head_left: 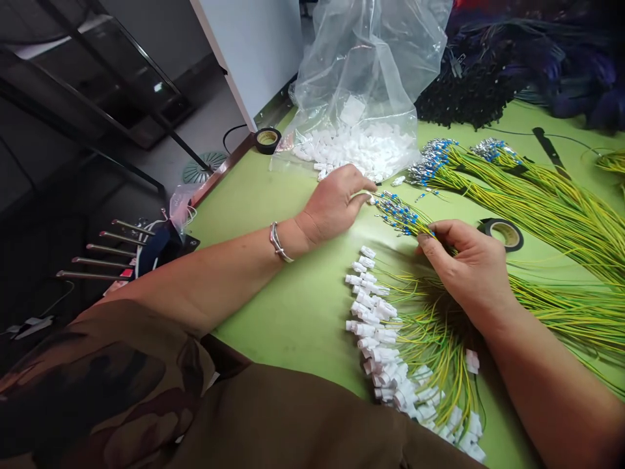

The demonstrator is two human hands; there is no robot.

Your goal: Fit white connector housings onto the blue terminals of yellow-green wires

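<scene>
My left hand (pixel 336 202) rests on the green table (pixel 293 306), fingers pinched on a small white connector (pixel 370 195) beside the blue-tipped ends of a wire bundle (pixel 403 218). My right hand (pixel 471 264) grips that bundle of yellow-green wires just behind its terminals. In front of my hands lies a fan of wires fitted with white connectors (pixel 385 339). A clear plastic bag (pixel 366 78) holding loose white connectors (pixel 361 146) stands just beyond my left hand.
More yellow-green wire bundles (pixel 551 195) with blue terminals lie at the right. One black tape roll (pixel 502 232) sits by my right hand, another (pixel 267 139) at the table's far left corner. Dark wire heaps (pixel 488 85) fill the back right. The table edge drops off at left.
</scene>
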